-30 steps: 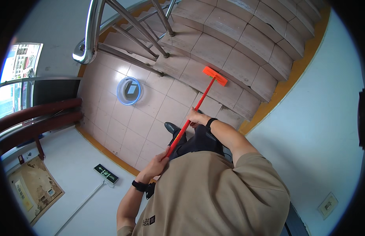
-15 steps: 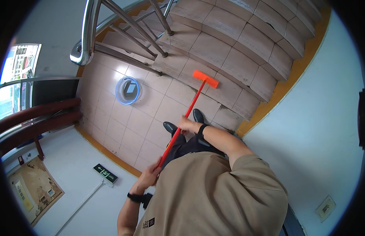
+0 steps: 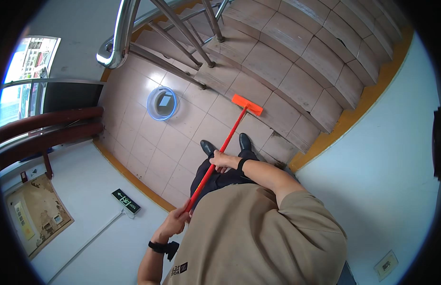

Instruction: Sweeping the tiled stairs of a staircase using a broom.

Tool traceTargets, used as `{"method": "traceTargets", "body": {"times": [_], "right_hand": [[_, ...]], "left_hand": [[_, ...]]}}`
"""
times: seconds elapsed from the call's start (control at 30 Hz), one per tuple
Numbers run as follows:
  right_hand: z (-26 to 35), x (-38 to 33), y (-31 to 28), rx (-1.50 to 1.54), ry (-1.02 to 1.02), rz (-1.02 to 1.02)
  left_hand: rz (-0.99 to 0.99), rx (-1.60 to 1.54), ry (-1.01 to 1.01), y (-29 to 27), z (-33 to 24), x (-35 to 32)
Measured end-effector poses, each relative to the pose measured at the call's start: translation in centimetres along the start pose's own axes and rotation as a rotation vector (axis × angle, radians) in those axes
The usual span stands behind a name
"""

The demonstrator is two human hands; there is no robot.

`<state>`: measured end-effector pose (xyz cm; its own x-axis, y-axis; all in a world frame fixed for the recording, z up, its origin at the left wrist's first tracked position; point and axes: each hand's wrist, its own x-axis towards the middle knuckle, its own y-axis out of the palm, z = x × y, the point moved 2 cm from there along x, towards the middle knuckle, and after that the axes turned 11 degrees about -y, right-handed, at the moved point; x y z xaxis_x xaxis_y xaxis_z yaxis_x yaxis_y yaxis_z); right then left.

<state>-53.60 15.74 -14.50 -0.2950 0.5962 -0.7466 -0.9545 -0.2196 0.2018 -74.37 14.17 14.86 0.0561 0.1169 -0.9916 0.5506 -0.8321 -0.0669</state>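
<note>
Both my hands grip the red pole of a long-handled floor brush (image 3: 247, 105), which slants across my legs. Its orange head rests at the edge of the lowest stair step (image 3: 277, 116). My left hand (image 3: 177, 221) is closed round the pole's near end, beside my left hip. Farther up the pole, my right hand (image 3: 220, 160) wraps round it in front of my thighs. Ahead to the left, a clear bucket (image 3: 154, 113) with a blue rim stands on the tiles, holding what looks like greyish water.
Tiled stairs (image 3: 296, 38) climb away to the right, with a steel handrail (image 3: 194, 38) on their left. White walls (image 3: 372, 156) close in on either side. Dark red pipes (image 3: 49, 128) run below a window (image 3: 28, 78). A green sign (image 3: 126, 201) hangs on the left wall.
The brush head has slid a little left and closer to me along the step's edge. My right hand has drawn nearer my body with the pole. The view has shifted slightly.
</note>
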Motion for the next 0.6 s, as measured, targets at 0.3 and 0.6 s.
{"method": "traceTargets", "body": {"times": [0.3,0.6], "right_hand": [[2.8,8.4,-6.2,0.064,0.074,-0.108],[6.3,10.8,-3.5,0.065,0.033,-0.335]], "left_hand": [[0.076,-0.026,0.135,-6.6,-4.4,7.2],[0.119,0.073,0.113,-12.7,-4.9,6.8]]}}
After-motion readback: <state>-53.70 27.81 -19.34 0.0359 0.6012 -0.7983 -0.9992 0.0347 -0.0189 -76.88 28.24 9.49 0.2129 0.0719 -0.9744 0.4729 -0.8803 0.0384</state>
